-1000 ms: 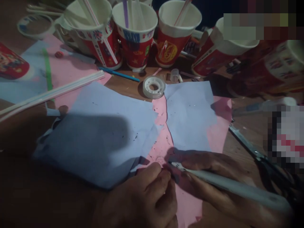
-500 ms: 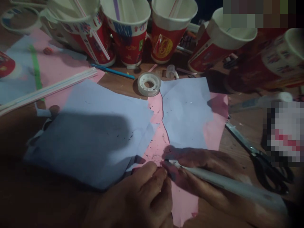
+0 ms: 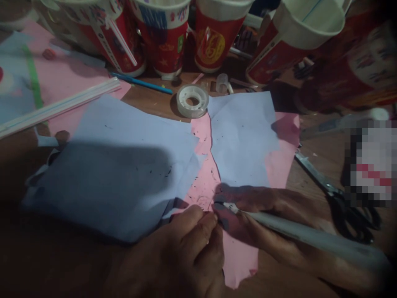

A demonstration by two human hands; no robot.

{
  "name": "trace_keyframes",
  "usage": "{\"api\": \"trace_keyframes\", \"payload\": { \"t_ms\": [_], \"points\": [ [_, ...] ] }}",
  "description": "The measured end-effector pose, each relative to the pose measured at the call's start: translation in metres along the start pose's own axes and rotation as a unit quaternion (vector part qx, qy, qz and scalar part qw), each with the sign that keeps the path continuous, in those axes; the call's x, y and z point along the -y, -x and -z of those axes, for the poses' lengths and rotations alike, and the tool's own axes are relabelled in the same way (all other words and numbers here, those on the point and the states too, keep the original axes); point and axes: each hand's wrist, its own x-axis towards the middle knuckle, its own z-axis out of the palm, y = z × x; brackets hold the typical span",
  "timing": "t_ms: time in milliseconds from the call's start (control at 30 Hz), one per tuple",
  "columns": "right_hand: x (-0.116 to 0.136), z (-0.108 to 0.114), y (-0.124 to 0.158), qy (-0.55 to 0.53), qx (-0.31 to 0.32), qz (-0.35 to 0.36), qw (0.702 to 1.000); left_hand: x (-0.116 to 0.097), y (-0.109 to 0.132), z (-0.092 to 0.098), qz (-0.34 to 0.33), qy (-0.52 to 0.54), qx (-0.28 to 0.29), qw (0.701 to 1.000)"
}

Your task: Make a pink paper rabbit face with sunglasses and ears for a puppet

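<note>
My right hand lies low on the right, its fingers closed around a pale grey pen with a dark tip. The tip points left, close to the fingertips of my left hand. My left hand is curled, thumb and fingers pinched together over pink paper; whatever they hold is hidden. Dark specks dot this pink strip. Blue-grey sheets lie on both sides of it: a large shaded left sheet and a smaller right sheet.
A tape roll sits above the paper. Red paper cups stand along the back, some with straws. Black-handled scissors lie at the right. Bundled straws and a blue stick lie at the left.
The view has shifted slightly, so the cups and papers sit higher in the picture. Both hands keep nearly the same pose, with the pen still in my right hand.
</note>
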Motion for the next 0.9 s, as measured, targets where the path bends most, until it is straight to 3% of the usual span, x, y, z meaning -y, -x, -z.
{"api": "trace_keyframes", "payload": {
  "t_ms": [100, 233, 367, 700, 900],
  "points": [
    [0.002, 0.002, -0.002, 0.058, -0.029, 0.061, 0.996, 0.002, -0.001, 0.0, -0.013, -0.001, 0.005, 1.0],
    [0.003, 0.006, -0.005, 0.108, -0.002, 0.114, 0.988, -0.001, 0.0, 0.0, -0.01, 0.0, -0.003, 1.0],
    [0.003, 0.008, -0.004, 0.122, -0.005, 0.108, 0.987, -0.005, 0.001, 0.002, 0.021, -0.012, 0.006, 1.0],
    [0.009, 0.01, -0.005, 0.151, 0.03, 0.091, 0.984, 0.0, -0.001, 0.001, -0.011, -0.012, 0.007, 1.0],
    [0.003, 0.014, 0.002, 0.082, -0.047, 0.035, 0.995, 0.0, 0.001, 0.0, -0.037, 0.003, 0.019, 0.999]
  ]
}}
